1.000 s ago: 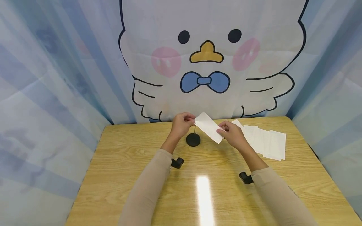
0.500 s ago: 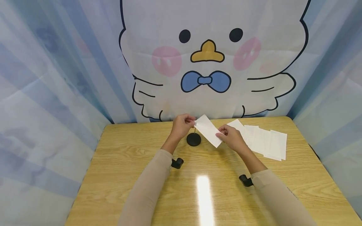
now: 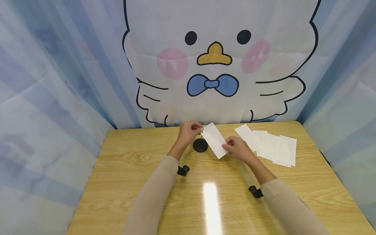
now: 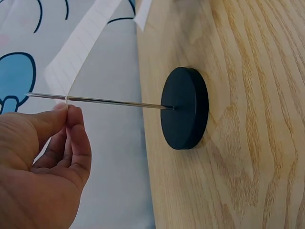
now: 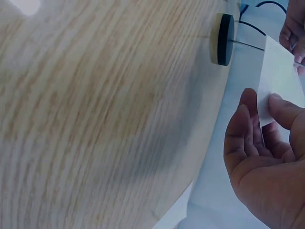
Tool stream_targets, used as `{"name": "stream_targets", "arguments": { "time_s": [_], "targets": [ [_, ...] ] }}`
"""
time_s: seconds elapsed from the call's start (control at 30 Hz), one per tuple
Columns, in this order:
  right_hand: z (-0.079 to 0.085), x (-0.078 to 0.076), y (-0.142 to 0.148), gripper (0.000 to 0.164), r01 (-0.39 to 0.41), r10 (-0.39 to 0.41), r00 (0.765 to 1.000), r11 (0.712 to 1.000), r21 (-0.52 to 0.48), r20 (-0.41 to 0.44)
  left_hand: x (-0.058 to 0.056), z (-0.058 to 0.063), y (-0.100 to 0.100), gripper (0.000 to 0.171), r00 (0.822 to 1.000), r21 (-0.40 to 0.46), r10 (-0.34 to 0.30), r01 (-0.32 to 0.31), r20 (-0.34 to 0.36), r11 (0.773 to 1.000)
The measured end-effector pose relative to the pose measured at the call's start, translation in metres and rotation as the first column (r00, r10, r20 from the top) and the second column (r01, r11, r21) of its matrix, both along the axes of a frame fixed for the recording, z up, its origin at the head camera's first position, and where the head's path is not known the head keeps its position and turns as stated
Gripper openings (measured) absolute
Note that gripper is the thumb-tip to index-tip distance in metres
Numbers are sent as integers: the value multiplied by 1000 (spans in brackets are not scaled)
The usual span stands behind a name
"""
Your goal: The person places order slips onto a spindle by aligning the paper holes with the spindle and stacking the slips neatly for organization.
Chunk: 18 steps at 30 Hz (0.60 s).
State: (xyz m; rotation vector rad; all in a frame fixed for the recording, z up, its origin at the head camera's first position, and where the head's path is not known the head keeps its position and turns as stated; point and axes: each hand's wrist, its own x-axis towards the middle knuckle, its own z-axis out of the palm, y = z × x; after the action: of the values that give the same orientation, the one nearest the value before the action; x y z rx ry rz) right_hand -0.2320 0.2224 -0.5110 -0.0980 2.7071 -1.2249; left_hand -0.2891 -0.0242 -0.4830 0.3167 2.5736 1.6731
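Note:
A white paper slip (image 3: 215, 140) is held between both hands in the head view. My left hand (image 3: 188, 134) pinches one corner of it, close to the thin metal spike (image 4: 119, 102) of a spike file with a round black base (image 3: 200, 145). In the left wrist view the spike passes through the slip beside the fingertips, with its pointed end showing beyond the paper. My right hand (image 3: 238, 148) grips the slip's opposite, nearer end between thumb and fingers, seen also in the right wrist view. The slip slants down toward the right, above the table.
Several white paper slips (image 3: 268, 147) lie overlapping on the wooden table (image 3: 141, 182) at the right. A printed curtain (image 3: 164, 104) hangs behind the table's back edge. Black wrist-camera mounts (image 3: 183, 170) stick out from both sleeves.
The right hand has moved slightly down and left, tilting the slip more steeply. The left hand has dropped a little along the spike. The slips at the right have stayed put.

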Motion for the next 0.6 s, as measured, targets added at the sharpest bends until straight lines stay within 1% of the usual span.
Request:
{"name": "stream_targets", "arguments": {
  "time_s": [0.2,0.33,0.47,0.6],
  "targets": [
    [-3,1,-4,20,-7,8,1000,1000,29,-29,-3,-7,-3,7,1000,-7,-20,20,-3,1000],
    [-7,3,-4,21,-18,18,1000,1000,15,-13,-5,-13,-4,8,1000,-7,-27,27,4,1000],
    [-10,5,-2,20,-31,32,999,999,8,-15,-6,-18,-5,8,999,-5,-27,27,20,1000],
    [-13,6,-2,19,-48,49,999,998,32,-24,-7,-24,-5,8,999,5,-25,25,29,1000]
  ]
}}
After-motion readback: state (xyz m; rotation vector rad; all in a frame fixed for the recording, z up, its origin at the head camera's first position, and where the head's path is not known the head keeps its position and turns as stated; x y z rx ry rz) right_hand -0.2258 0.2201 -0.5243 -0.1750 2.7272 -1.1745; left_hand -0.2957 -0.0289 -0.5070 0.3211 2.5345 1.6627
